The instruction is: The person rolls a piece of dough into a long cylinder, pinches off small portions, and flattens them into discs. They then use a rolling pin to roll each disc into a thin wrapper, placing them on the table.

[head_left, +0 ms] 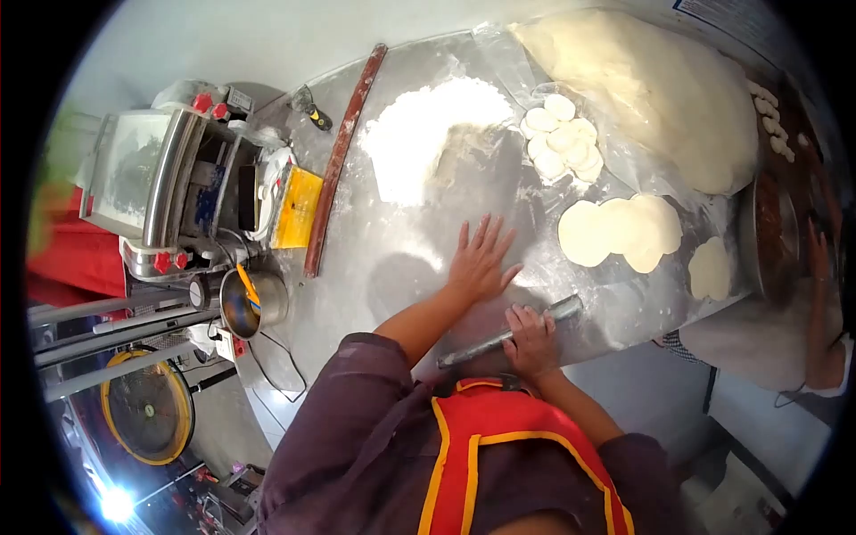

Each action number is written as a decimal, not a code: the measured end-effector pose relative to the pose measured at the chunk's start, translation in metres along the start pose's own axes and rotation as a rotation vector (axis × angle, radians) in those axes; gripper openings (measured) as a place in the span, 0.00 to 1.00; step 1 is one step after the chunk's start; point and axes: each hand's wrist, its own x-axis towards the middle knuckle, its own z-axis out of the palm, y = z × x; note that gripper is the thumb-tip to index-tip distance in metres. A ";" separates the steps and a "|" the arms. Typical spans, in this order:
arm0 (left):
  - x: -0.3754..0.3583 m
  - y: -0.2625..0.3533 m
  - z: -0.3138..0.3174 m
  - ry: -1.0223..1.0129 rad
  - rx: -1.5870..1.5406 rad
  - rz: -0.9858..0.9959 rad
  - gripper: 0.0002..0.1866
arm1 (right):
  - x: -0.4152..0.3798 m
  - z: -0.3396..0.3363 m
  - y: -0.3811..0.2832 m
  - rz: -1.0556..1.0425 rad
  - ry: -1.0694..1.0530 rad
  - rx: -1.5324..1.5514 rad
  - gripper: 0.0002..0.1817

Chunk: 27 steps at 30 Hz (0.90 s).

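Observation:
My left hand lies spread, palm down, over the metal table, with nothing in it. Beside it, nearer my body, my right hand rests with its fingers curled over a short grey rolling pin. Beyond my left hand a broad heap of white flour covers the tabletop. To the right lie flattened, overlapping dough rounds and one separate flat piece. Behind them is a cluster of small dough discs.
A large dough mass under plastic fills the back right. A long red-brown rod, yellow scraper, metal pot and roller machine stand left. At right, another person's arm is near a big bowl.

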 end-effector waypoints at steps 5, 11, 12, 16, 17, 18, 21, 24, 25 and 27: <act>0.004 0.003 0.009 0.128 0.014 0.017 0.36 | -0.002 -0.001 -0.001 0.030 -0.032 0.037 0.31; -0.009 -0.056 0.012 0.245 -0.415 -0.266 0.28 | 0.002 0.000 -0.003 0.063 -0.029 0.064 0.32; -0.022 -0.051 -0.008 0.260 -0.517 -0.420 0.27 | 0.001 0.002 -0.004 0.058 -0.021 0.059 0.32; -0.037 -0.031 -0.002 0.179 -0.310 -0.354 0.26 | 0.001 0.003 -0.002 0.034 0.009 0.033 0.32; -0.031 -0.032 0.002 0.106 -0.353 -0.366 0.26 | 0.001 0.003 -0.002 0.031 0.014 0.027 0.32; -0.024 -0.034 0.003 0.031 -0.397 -0.378 0.26 | 0.000 0.003 -0.002 0.028 0.000 0.026 0.33; -0.001 -0.039 -0.011 0.104 -0.556 -0.375 0.24 | 0.010 -0.009 -0.002 0.012 -0.074 0.070 0.35; 0.026 -0.051 -0.051 0.211 -0.561 -0.268 0.21 | 0.027 -0.035 -0.008 -0.015 -0.136 0.202 0.39; 0.033 -0.059 -0.058 0.230 -0.537 -0.221 0.20 | 0.027 -0.034 -0.006 -0.039 -0.145 0.189 0.38; 0.038 -0.097 -0.031 0.146 -0.197 0.027 0.21 | 0.026 -0.033 -0.001 -0.089 -0.168 0.157 0.38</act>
